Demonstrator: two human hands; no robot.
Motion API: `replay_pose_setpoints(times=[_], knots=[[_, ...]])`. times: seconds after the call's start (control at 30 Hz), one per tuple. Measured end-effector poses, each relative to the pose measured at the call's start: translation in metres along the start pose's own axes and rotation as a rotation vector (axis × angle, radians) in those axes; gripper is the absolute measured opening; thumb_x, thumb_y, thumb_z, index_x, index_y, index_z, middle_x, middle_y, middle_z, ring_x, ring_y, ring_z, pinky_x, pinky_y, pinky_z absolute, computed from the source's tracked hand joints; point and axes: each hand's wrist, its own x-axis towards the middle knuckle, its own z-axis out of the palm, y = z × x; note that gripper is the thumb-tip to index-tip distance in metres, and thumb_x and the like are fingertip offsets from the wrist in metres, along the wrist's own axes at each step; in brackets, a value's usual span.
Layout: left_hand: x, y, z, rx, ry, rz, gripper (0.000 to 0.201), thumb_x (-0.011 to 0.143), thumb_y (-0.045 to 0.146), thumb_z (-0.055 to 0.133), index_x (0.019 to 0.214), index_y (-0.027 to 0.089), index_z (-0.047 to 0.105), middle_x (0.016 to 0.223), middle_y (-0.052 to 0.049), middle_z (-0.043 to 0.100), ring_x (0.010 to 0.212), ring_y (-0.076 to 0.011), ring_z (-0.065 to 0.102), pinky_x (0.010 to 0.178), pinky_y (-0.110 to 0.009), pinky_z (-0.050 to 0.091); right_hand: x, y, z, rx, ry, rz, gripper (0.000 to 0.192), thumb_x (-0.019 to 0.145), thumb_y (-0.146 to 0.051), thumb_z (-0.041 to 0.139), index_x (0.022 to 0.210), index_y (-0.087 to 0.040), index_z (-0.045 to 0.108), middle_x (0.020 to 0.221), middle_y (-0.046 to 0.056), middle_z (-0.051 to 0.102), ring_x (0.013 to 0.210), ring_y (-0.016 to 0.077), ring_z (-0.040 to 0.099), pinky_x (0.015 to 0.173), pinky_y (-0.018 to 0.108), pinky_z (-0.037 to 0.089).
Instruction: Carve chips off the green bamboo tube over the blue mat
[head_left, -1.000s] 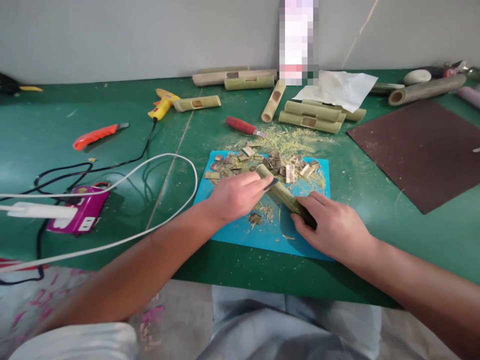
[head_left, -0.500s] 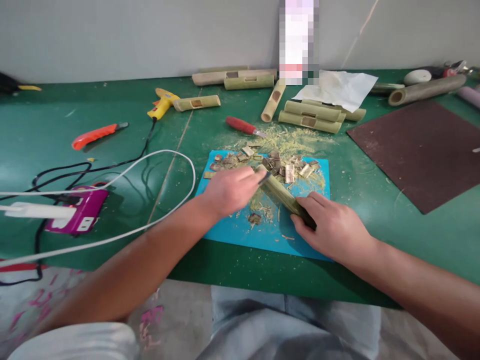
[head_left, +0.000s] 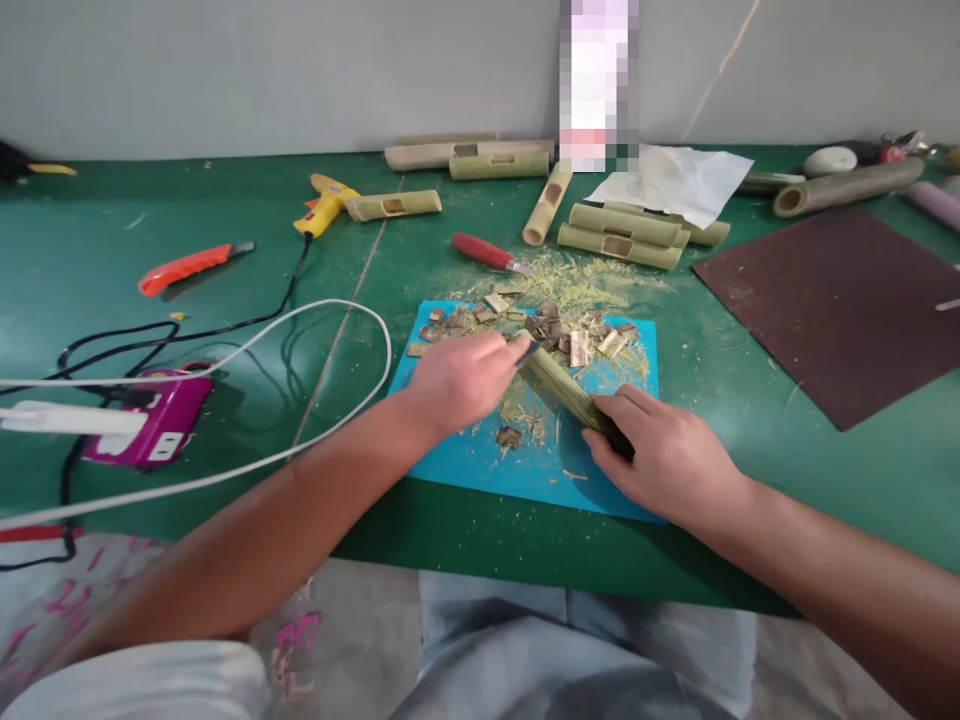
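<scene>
My right hand [head_left: 664, 455] grips the near end of a green bamboo tube [head_left: 559, 388] that lies slanted on a blue mat [head_left: 525, 465]. My left hand [head_left: 461, 380] is closed around a small blade whose dark tip [head_left: 529, 351] rests on the tube's far end. The blade's handle is hidden inside my fist. Cut bamboo chips [head_left: 551, 328] and pale shavings are heaped on the mat's far edge, just beyond both hands.
On the green table [head_left: 112, 250] lie several bamboo tubes [head_left: 622, 232], a red-handled knife [head_left: 487, 252], an orange utility knife [head_left: 187, 267], a yellow glue gun [head_left: 324, 205], a purple power strip [head_left: 150, 425] with cables, white paper [head_left: 675, 178] and a brown sheet [head_left: 847, 300].
My left hand with the blade slid up along the tube from its middle to its far end. My right hand kept its hold.
</scene>
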Motion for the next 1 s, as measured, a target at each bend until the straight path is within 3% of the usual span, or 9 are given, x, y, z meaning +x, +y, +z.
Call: replay_pose_setpoints(times=[0.13, 0.33, 0.53, 0.63, 0.8, 1.0], knots=[[-0.001, -0.001, 0.000, -0.032, -0.017, 0.055, 0.028, 0.100, 0.020, 0.046, 0.117, 0.014, 0.068, 0.076, -0.003, 0.068, 0.063, -0.0118, 0.061, 0.058, -0.023, 0.046, 0.000, 0.001, 0.000, 0.007, 0.020, -0.019, 0.025, 0.093, -0.032, 0.049, 0.090, -0.015, 0.067, 0.083, 0.006, 0.066, 0.060, 0.0133, 0.056, 0.052, 0.028, 0.035], [0.000, -0.015, 0.002, -0.006, 0.013, -0.011, 0.027, 0.100, 0.022, 0.047, 0.114, 0.015, 0.070, 0.083, -0.004, 0.071, 0.068, -0.0123, 0.064, 0.061, -0.023, 0.047, -0.001, 0.001, 0.001, -0.002, 0.038, -0.015, 0.026, 0.093, -0.033, 0.050, 0.090, -0.015, 0.068, 0.083, 0.005, 0.066, 0.059, 0.0137, 0.056, 0.051, 0.028, 0.035], [0.003, -0.001, 0.002, -0.198, -0.003, -0.153, 0.028, 0.101, 0.027, 0.050, 0.113, 0.014, 0.071, 0.084, -0.005, 0.071, 0.073, -0.0126, 0.067, 0.064, -0.022, 0.049, -0.001, 0.001, 0.003, -0.001, 0.042, -0.015, 0.025, 0.093, -0.032, 0.051, 0.091, -0.014, 0.068, 0.084, 0.005, 0.067, 0.059, 0.0137, 0.056, 0.051, 0.029, 0.036], [0.001, 0.000, 0.001, -0.244, -0.065, -0.121, 0.031, 0.102, 0.029, 0.046, 0.118, 0.015, 0.069, 0.084, -0.004, 0.070, 0.073, -0.0124, 0.066, 0.065, -0.022, 0.050, -0.001, 0.001, 0.003, -0.008, 0.041, -0.018, 0.025, 0.093, -0.033, 0.051, 0.091, -0.015, 0.068, 0.085, 0.006, 0.067, 0.059, 0.0139, 0.057, 0.051, 0.029, 0.036], [0.001, -0.007, 0.003, -0.122, 0.000, -0.094, 0.029, 0.101, 0.027, 0.048, 0.112, 0.013, 0.071, 0.083, -0.005, 0.069, 0.071, -0.0132, 0.064, 0.062, -0.023, 0.047, -0.001, 0.000, 0.003, -0.007, 0.038, -0.013, 0.025, 0.093, -0.032, 0.051, 0.092, -0.014, 0.068, 0.084, 0.005, 0.067, 0.061, 0.0146, 0.059, 0.052, 0.029, 0.036], [0.004, 0.000, 0.001, -0.042, -0.044, 0.015, 0.031, 0.102, 0.023, 0.041, 0.116, 0.014, 0.067, 0.078, -0.003, 0.067, 0.063, -0.0119, 0.060, 0.057, -0.024, 0.043, -0.001, 0.000, 0.004, -0.008, 0.020, 0.002, 0.024, 0.092, -0.033, 0.051, 0.091, -0.015, 0.068, 0.084, 0.004, 0.067, 0.059, 0.0139, 0.057, 0.052, 0.029, 0.035]])
